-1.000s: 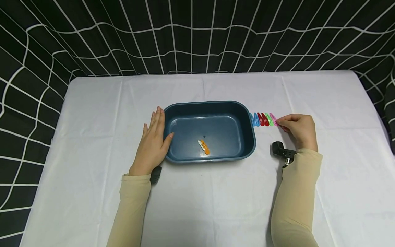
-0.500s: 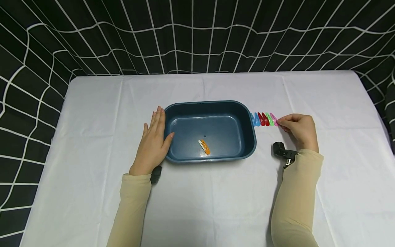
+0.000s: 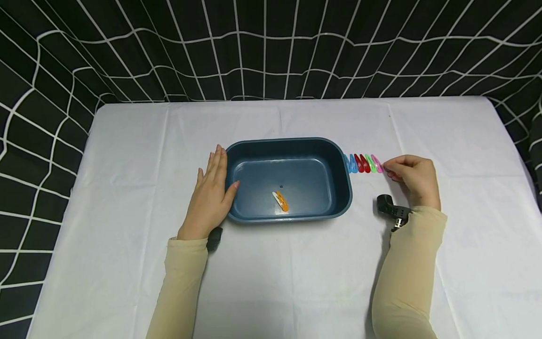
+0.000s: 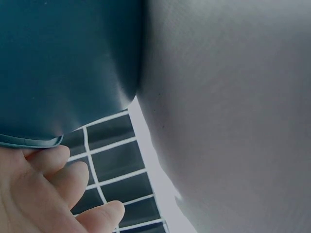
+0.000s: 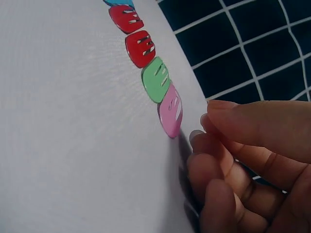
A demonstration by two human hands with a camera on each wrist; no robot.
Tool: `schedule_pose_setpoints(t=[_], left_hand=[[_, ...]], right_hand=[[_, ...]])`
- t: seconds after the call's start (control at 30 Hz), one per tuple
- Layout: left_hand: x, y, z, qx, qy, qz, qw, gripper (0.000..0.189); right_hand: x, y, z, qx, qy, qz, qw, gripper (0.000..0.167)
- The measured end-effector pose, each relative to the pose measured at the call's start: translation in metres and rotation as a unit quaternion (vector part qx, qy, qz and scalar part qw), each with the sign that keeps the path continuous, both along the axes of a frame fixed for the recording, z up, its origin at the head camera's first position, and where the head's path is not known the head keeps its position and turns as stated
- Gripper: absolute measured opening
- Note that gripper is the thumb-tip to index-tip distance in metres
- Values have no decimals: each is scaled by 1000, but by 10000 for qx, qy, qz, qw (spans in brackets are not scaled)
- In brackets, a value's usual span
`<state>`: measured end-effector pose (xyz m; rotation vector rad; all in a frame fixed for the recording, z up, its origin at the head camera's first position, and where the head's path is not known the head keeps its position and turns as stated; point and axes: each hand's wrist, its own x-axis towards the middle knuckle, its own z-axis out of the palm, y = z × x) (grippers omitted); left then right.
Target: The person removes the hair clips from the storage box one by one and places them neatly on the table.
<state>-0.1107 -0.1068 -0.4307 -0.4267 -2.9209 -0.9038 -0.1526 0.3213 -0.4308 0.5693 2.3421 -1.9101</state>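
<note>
Right grip (image 3: 414,180), fingertips together, is beside the pink clip (image 5: 170,116); left grip (image 3: 207,200), fingers straight, touches the tub (image 3: 305,179).

- The left sleeve (image 3: 177,287) and the right sleeve (image 3: 408,268) are long and plain tan.
- The right one has soft folds low down.
- Both sleeves stop at the wrist.
- The left hand (image 3: 206,202) and the right hand (image 3: 417,181) are bare.
- A black wrist camera (image 3: 385,205) sticks out on the right, with a shiny silver bit (image 3: 398,224).
- A black lump (image 3: 214,239) peeks out by the left wrist.
</note>
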Motion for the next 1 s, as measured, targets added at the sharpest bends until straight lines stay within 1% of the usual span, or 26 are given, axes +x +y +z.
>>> schedule_pose_setpoints(t=[0.07, 0.17, 0.23, 0.33, 0.4, 0.47, 0.57, 0.63, 0.7, 0.87, 1.0], left_hand=[[0, 0, 0, -3, -4, 2, 10000, 69], [0, 0, 0, -7, -13, 0, 10000, 69], [0, 0, 0, -9, -14, -3, 10000, 69], [0, 0, 0, -7, -7, -8, 10000, 69], [0, 0, 0, -3, -3, -9, 10000, 69], [0, 0, 0, -5, 0, -7, 10000, 69], [0, 0, 0, -16, -4, -6, 10000, 69], [0, 0, 0, -19, -3, -6, 10000, 69], [0, 0, 0, -11, -4, -9, 10000, 69], [0, 0, -1, 13, -36, 13, 10000, 70], [0, 0, 0, 4, -68, 29, 10000, 70]], right_hand=[[0, -1, 2, -60, -7, 6, 10000, 24], [1, -2, 5, 17, -5, 69, 10000, 23], [2, -3, 8, -74, 32, 96, 9999, 22], [3, -5, 14, 70, 110, 117, 9998, 23], [4, -8, 18, 122, 199, 86, 9997, 24], [4, -11, 23, 331, 289, 81, 9990, 24], [4, -17, 29, 288, 483, 131, 9983, 22], [4, -20, 33, 292, 603, 258, 9974, 19], [5, -24, 37, 331, 718, 411, 9960, 14], [7, -35, 47, 452, 898, 709, 9924, 4], [9, -45, 56, 184, 1039, 905, 9903, 5]])
